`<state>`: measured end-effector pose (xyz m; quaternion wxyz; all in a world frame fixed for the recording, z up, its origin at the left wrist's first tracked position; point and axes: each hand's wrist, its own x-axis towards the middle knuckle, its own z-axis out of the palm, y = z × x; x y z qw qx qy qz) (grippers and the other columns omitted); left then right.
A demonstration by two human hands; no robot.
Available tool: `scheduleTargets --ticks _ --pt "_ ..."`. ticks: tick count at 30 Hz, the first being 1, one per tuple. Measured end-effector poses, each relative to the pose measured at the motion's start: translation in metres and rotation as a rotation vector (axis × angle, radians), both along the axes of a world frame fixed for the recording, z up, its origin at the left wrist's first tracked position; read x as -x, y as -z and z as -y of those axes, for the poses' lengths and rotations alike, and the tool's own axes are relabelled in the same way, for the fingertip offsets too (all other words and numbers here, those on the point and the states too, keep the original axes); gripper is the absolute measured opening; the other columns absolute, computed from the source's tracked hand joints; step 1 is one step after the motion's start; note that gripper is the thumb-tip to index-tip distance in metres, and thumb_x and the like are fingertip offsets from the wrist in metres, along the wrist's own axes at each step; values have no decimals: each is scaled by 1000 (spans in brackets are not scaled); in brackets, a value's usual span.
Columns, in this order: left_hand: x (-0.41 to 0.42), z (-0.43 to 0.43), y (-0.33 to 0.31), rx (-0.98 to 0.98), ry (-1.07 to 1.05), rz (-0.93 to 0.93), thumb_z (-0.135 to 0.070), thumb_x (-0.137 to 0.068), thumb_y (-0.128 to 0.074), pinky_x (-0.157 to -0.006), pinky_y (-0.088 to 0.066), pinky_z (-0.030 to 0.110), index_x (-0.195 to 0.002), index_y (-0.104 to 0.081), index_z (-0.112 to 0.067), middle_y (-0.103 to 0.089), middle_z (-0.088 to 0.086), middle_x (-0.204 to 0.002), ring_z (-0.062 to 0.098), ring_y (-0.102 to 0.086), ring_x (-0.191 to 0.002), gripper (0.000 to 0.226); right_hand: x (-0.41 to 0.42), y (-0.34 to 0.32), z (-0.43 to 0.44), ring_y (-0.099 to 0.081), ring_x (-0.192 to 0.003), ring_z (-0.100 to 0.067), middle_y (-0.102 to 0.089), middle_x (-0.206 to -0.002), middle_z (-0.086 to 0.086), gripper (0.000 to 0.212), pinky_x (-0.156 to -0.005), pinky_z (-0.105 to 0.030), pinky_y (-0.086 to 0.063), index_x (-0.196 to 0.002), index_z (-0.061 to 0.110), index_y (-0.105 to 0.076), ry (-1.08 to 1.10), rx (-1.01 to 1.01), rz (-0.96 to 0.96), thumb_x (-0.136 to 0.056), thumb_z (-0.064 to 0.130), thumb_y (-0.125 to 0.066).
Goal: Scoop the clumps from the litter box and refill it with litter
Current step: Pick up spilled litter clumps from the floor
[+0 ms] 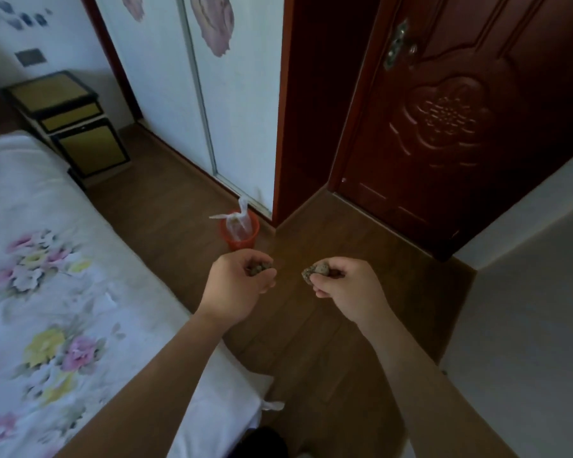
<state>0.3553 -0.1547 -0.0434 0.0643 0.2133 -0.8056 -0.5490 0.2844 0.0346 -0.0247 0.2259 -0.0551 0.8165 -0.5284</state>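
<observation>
My left hand point(240, 285) is held out over the wooden floor, its fingers curled around grey-brown litter clumps point(259, 268). My right hand point(346, 285) is level with it, a short way to the right, pinching a single grey clump point(316, 271) in its fingertips. Just beyond both hands a small orange bin point(239, 233) stands on the floor, lined with a clear plastic bag point(238, 219) whose ends stick up. No litter box and no scoop are in view.
A bed with a floral cover point(47, 292) fills the left side. A dark red door point(444, 127) stands ahead on the right, white sliding wardrobe doors point(212, 94) ahead, a yellow-and-black nightstand point(70, 120) far left. A white wall point(526, 292) closes the right.
</observation>
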Motion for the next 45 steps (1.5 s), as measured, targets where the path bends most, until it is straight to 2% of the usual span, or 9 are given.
scheduleTargets --ticks 3,6,10,18,24,31,38,41,45 --pt "45 17 6 51 -81 2 -19 -85 -74 -65 -60 27 -97 -72 -21 -73 -5 -75 6 -70 -67 13 58 4 23 -74 -82 -9 -75 -89 2 19 -77 -28 -62 -93 27 -73 -91 -4 34 -88 9 -72" --pt "94 40 21 60 -178 7 -18 -84 -75 -63 -58 24 -96 -73 -23 -72 -7 -76 5 -69 -66 13 119 17 55 -73 -83 -10 -74 -93 2 18 -77 -28 -62 -102 19 -74 -166 -25 49 -89 8 -71" --pt "167 75 43 45 -250 36 -19 -83 -75 -65 -61 28 -96 -73 -23 -72 -7 -77 5 -69 -68 14 203 35 100 -72 -84 -9 -73 -93 5 22 -76 -26 -62 -109 19 -72 -250 -75 36 -89 10 -70" --pt "293 139 45 55 -317 123 -19 -83 -75 -64 -60 28 -88 -71 -31 -71 -8 -78 5 -69 -68 13 348 43 177 -72 -80 -7 -73 -88 9 18 -76 -26 -62 -97 30 -70 -399 -135 38 -89 14 -71" --pt "378 189 87 18 -449 210 -26 -80 -76 -73 -61 33 -90 -71 -34 -71 -13 -84 3 -68 -77 15 458 86 250 -71 -75 -3 -74 -86 8 18 -70 -22 -60 -107 20 -74 -588 -182 2 -89 17 -72" --pt "466 247 167 -173 -649 289 -19 -80 -78 -67 -62 29 -91 -71 -27 -73 -8 -78 3 -70 -70 14 556 179 337 -69 -78 -2 -74 -97 5 26 -58 -10 -50 -116 19 -72 -767 -278 17 -90 22 -71" --pt "523 301 298 -368 -743 382 -10 -82 -76 -50 -47 8 -94 -71 -20 -73 -4 -76 -4 -67 -62 16 597 321 398 -70 -80 -9 -73 -83 7 7 -80 -37 -62 -92 25 -74 -742 -409 185 -87 19 -74" --pt "536 328 376 -386 -735 431 -13 -81 -77 -51 -49 9 -93 -71 -23 -71 -8 -79 -8 -65 -65 17 608 404 423 -70 -79 -12 -73 -77 6 6 -82 -41 -61 -84 25 -75 -720 -423 200 -86 20 -74" --pt "548 358 483 -429 -739 492 -14 -79 -78 -59 -59 22 -95 -71 -23 -71 -8 -84 3 -70 -67 19 616 516 452 -71 -79 -20 -73 -78 0 7 -81 -47 -61 -82 22 -73 -683 -413 224 -84 16 -74"
